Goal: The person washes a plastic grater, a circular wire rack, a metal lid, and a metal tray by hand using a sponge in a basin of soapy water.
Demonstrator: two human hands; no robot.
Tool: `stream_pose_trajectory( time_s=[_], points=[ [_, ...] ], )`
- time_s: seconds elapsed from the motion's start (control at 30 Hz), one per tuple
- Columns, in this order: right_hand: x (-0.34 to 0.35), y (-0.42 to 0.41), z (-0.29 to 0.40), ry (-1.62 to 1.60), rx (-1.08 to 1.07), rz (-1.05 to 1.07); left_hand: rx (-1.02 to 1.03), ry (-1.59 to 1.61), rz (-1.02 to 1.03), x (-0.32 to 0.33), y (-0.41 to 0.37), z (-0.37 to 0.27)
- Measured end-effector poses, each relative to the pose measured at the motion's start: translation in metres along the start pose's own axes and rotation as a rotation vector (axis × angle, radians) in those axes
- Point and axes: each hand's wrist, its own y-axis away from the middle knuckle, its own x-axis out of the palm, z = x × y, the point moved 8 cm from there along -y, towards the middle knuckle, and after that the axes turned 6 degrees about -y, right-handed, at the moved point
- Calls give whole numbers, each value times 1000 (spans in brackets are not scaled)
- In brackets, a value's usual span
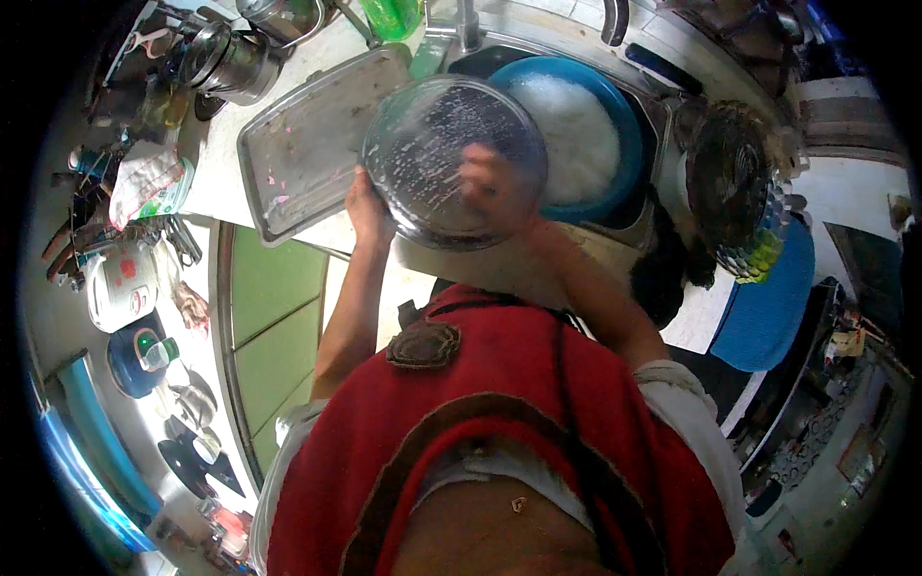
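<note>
My left hand [370, 209] grips the left rim of a round, clear lid or dish [432, 137], whose surface is covered with suds streaks. Over its right part lies my right hand [493, 183], blurred, its fingers curled; whether it holds anything is hidden. Behind the round piece on the right, a blue basin [630, 144] full of white suds [576, 129] stands in the metal sink [659, 158]. To the left, a grey rectangular tray [302, 129] lies on the counter, with small pink bits on it.
A faucet [468, 29] rises behind the basin, near a green bottle [392, 14]. Metal pots [234, 65] stand at the upper left. Right of the sink are a dark round pan [727, 165] and a blue cloth or mat [767, 295]. Green cabinet doors [270, 288] are below the counter.
</note>
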Motion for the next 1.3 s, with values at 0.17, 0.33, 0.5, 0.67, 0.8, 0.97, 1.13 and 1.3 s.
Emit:
stream_pose_trajectory(
  time_s=[0.17, 0.33, 0.5, 0.67, 0.8, 0.97, 1.13, 1.3],
  points=[
    [-68, 20, -138, 319, 495, 152, 51, -248, -44, -33, -17, -2],
    [-104, 26, -147, 1004, 477, 50, 29, -171, 93, -12, -10, -12],
    [-78, 98, -243, 487, 902, 49, -185, -203, 150, 6, 1, -5],
    [-65, -37, -77, -282, 433, -269, -214, -108, 231, 27, 20, -2],
    [-11, -84, 27, 5, -75, -97, -134, -139, 334, 83, 46, -13],
    [-73, -131, -43, 81, 89, -338, -59, -194, 402, 94, 64, -28],
    [-111, -110, -68, 213, 257, -468, -33, -244, 413, 94, 70, -34],
    [-52, -132, 42, 54, -80, -138, -56, -251, 443, 109, 74, -18]
  ],
)
